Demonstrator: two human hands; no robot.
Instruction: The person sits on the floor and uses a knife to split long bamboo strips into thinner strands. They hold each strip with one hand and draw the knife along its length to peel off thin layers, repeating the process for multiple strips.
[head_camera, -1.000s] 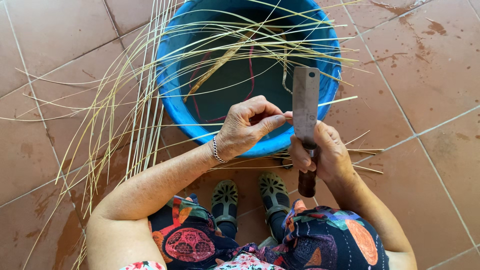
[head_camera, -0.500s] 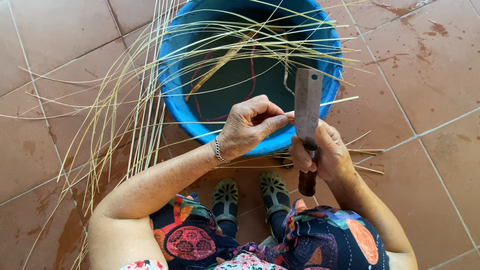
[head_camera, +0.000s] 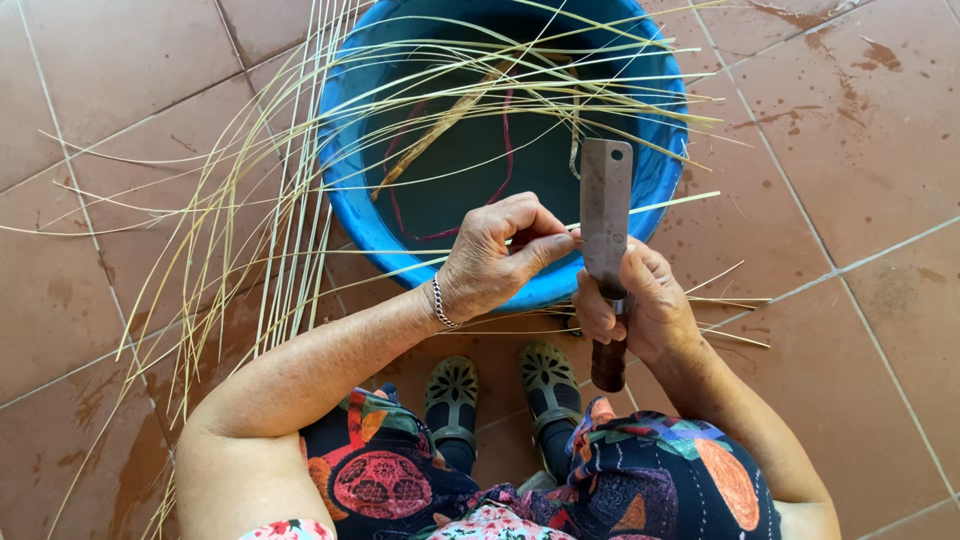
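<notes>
My right hand (head_camera: 640, 305) grips the dark wooden handle of a cleaver (head_camera: 605, 215), its flat rusty blade pointing up and away from me. My left hand (head_camera: 495, 258), with a silver bracelet at the wrist, pinches a thin pale straw strip (head_camera: 660, 205) against the blade's left edge. The strip runs out to the right past the blade. Both hands hover over the near rim of a big blue tub (head_camera: 350, 190).
Many long straw strips (head_camera: 290, 200) lie across the tub and fan over the wet red floor tiles (head_camera: 120, 80) to the left. A few short strips (head_camera: 730, 300) lie to the right of my hands. My two sandalled feet (head_camera: 500, 395) rest below the tub.
The cleaver has shifted slightly right and up along the strip. My left hand keeps its pinch in nearly the same spot.
</notes>
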